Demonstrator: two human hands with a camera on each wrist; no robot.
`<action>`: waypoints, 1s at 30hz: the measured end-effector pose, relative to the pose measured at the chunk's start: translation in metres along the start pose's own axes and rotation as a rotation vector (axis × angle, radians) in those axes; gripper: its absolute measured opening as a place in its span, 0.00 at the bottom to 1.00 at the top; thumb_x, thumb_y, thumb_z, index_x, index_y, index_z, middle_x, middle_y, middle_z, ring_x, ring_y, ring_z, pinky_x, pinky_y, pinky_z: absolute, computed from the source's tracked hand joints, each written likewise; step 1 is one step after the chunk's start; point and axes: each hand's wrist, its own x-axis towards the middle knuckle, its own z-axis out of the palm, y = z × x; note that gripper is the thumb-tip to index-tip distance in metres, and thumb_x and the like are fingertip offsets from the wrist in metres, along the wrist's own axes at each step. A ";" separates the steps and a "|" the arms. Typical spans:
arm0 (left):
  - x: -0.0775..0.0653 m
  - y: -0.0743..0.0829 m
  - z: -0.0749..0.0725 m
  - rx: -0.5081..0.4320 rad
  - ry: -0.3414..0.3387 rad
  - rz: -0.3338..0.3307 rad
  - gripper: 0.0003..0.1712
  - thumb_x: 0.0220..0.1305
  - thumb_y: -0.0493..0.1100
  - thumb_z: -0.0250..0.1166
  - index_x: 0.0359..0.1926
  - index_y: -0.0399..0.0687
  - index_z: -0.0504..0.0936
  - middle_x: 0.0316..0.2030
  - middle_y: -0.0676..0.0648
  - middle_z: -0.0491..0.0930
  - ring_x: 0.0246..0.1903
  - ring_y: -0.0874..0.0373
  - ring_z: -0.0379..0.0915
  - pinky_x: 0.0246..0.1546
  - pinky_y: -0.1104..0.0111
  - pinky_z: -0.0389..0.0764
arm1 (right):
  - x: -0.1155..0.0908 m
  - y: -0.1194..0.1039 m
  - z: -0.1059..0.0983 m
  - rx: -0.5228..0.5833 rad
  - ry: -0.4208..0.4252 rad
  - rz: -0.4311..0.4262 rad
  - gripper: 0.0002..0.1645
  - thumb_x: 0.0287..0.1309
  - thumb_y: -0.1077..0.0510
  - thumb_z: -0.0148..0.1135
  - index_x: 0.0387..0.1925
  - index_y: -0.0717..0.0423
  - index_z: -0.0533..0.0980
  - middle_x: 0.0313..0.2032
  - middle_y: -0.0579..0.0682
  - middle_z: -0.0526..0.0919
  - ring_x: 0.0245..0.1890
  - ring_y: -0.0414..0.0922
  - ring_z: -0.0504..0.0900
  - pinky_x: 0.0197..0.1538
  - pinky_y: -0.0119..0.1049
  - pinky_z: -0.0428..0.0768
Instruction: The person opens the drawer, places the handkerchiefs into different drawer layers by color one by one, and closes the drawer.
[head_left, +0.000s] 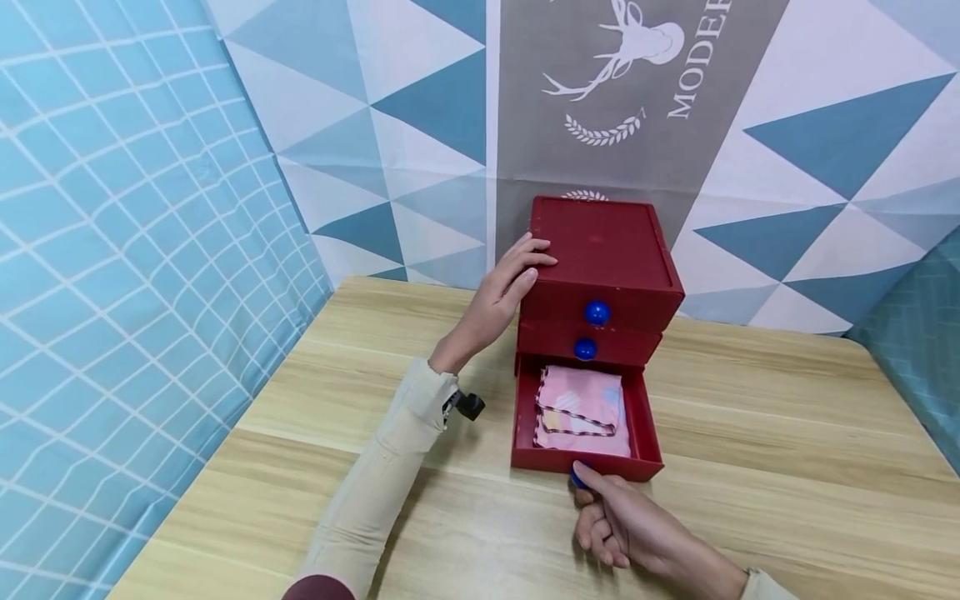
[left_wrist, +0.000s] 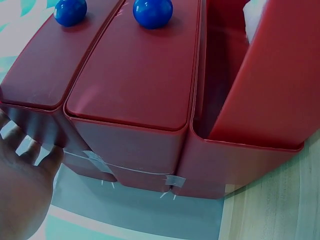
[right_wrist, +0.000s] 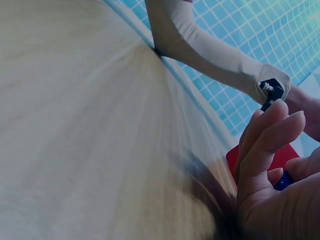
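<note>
A red three-drawer cabinet (head_left: 600, 242) stands on the table, its bottom drawer (head_left: 648, 433) pulled out toward me. Inside the drawer lies a folded pink cloth (head_left: 581, 396) with a dark striped edging. My right hand (head_left: 637, 525) pinches the blue knob (head_left: 577, 477) of that drawer between thumb and index finger; the other fingers curl loosely below. My left hand (head_left: 498, 292) rests against the cabinet's upper left side, fingertips over the top edge. In the left wrist view, the left fingers (left_wrist: 31, 152) spread along the side wall beside the top drawer.
Two upper drawers are closed, with blue knobs (head_left: 597, 313) on their fronts. The wooden table (head_left: 750, 433) reaches out on both sides. Behind the cabinet hangs a patterned cloth (head_left: 427, 142), and a blue grid-patterned cloth (head_left: 112, 250) hangs at the left.
</note>
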 end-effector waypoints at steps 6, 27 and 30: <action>0.000 0.002 0.000 0.001 0.001 -0.013 0.19 0.76 0.36 0.46 0.58 0.31 0.75 0.68 0.34 0.65 0.76 0.40 0.43 0.76 0.61 0.47 | 0.004 -0.006 -0.006 -0.006 -0.045 0.010 0.28 0.74 0.34 0.39 0.32 0.53 0.62 0.22 0.48 0.84 0.12 0.35 0.78 0.12 0.23 0.70; 0.001 0.001 0.000 -0.008 -0.002 -0.008 0.19 0.75 0.35 0.46 0.59 0.30 0.74 0.68 0.32 0.64 0.75 0.37 0.42 0.75 0.61 0.48 | 0.026 -0.032 -0.020 -0.123 0.015 -0.006 0.29 0.74 0.33 0.39 0.32 0.54 0.65 0.22 0.48 0.85 0.13 0.35 0.78 0.12 0.23 0.69; 0.001 0.001 0.001 -0.009 0.001 0.004 0.18 0.75 0.35 0.46 0.58 0.30 0.75 0.68 0.32 0.64 0.75 0.35 0.43 0.75 0.60 0.48 | 0.027 -0.035 -0.019 -0.133 0.013 -0.007 0.30 0.73 0.33 0.40 0.31 0.54 0.64 0.22 0.49 0.84 0.13 0.36 0.78 0.12 0.24 0.70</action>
